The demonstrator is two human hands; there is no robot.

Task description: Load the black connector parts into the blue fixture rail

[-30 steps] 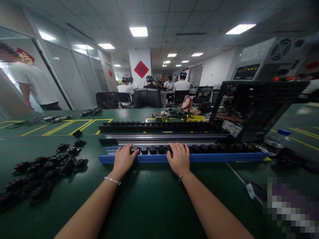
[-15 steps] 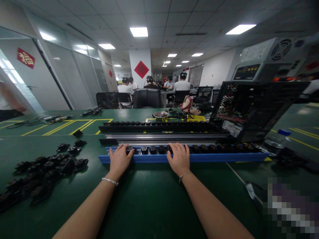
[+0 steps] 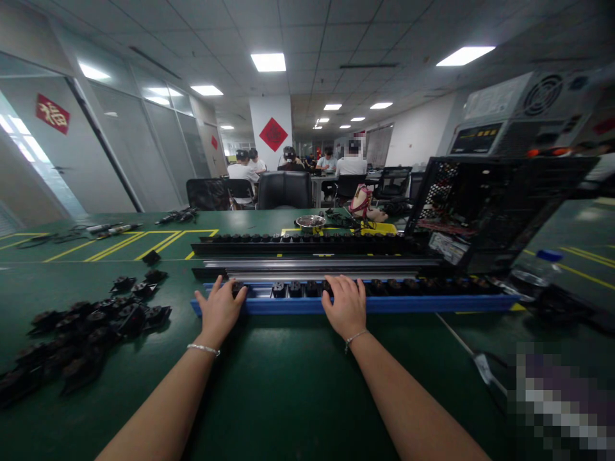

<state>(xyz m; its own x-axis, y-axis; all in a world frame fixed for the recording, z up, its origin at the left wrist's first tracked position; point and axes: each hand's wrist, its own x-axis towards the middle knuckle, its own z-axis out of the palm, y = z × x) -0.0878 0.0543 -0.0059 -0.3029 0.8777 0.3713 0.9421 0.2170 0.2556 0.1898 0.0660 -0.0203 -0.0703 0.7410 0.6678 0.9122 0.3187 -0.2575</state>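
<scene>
Ceiling lights shine over a large office, where people in white tops sit near black chairs [image 3: 285, 190] beyond the green desk [image 3: 288, 384]. Yellow lines mark parts of the desk's surface.

A blue rail [image 3: 288, 306] lies crosswise on the desk under both hands. The left hand [image 3: 218, 312] is palm down at the rail's left end, its fingers spread and its thumb and nearest finger closed around a small black part [image 3: 237, 288]. The right hand [image 3: 346, 308] rests farther along the rail, fingers forward and slightly apart, touching the rail area; whether it grips a part under its fingers cannot be told.

Between the hands, a few upright black pieces [image 3: 295, 289] sit in the rail's channel, with a bare stretch beside the left hand's thumb. More pieces line the channel to the right of the right hand.

Just beyond the hands are silvery strips [image 3: 317, 264] and a black rail [image 3: 298, 247] with its own row of pieces; farther off is a metal bowl [image 3: 310, 221]. A heap of loose black parts [image 3: 96, 323] lies left of the left hand. An open computer case [image 3: 494, 211] stands beyond the right hand, to its right.
</scene>
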